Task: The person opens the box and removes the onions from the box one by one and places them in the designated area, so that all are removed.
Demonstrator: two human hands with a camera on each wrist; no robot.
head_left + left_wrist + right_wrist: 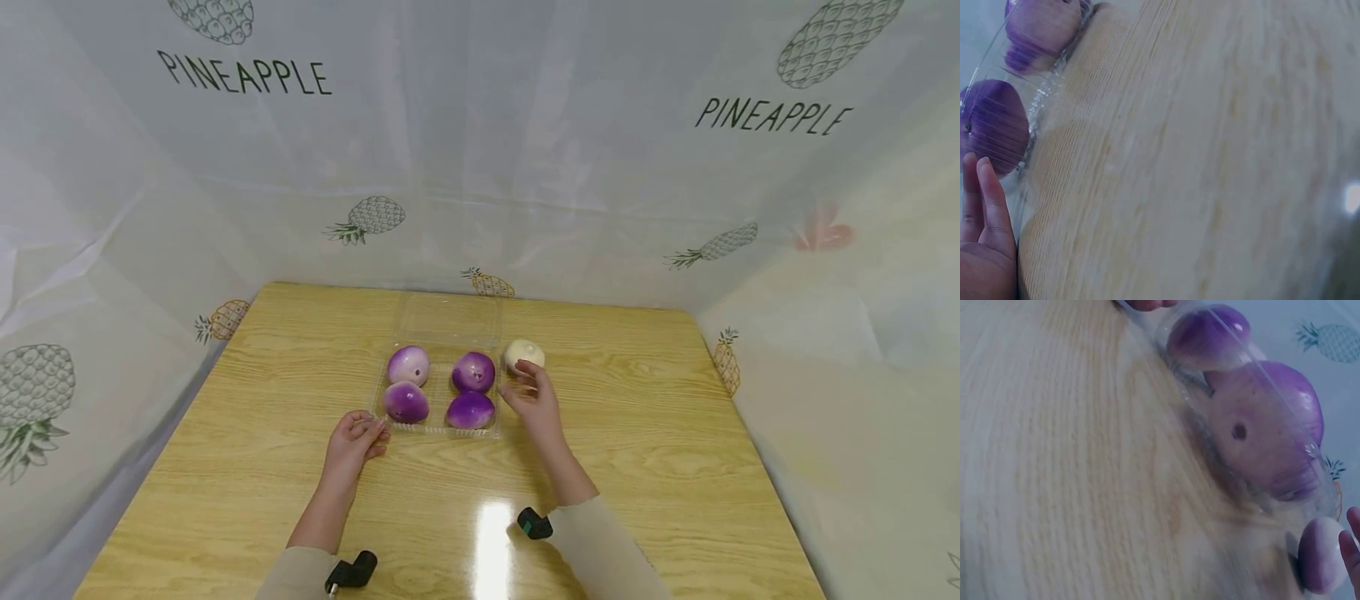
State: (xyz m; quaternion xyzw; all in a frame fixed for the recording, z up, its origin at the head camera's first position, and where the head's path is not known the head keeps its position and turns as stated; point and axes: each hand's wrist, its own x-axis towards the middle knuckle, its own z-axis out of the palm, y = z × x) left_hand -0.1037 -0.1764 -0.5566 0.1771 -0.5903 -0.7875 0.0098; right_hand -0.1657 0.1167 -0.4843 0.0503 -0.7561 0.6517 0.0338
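A clear plastic box (438,429) lies on the table with its lid folded back. Two shiny purple-and-white onions sit at its left side, the front one (406,402) darker, and two more at its right, one of them by the front edge (470,411). My left hand (352,446) holds the box at its front left corner. Just outside the box, at the back right, rests another onion (522,353), cream from above and purplish in the right wrist view. Beside it, my right hand (536,404) has its fingers parted, one fingertip overlapping the onion; contact is unclear.
The wooden table (637,442) extends on both sides of the box. A pale curtain (480,150) with pineapple prints hangs behind and around it. Black wrist cameras (534,523) sit at both sleeves.
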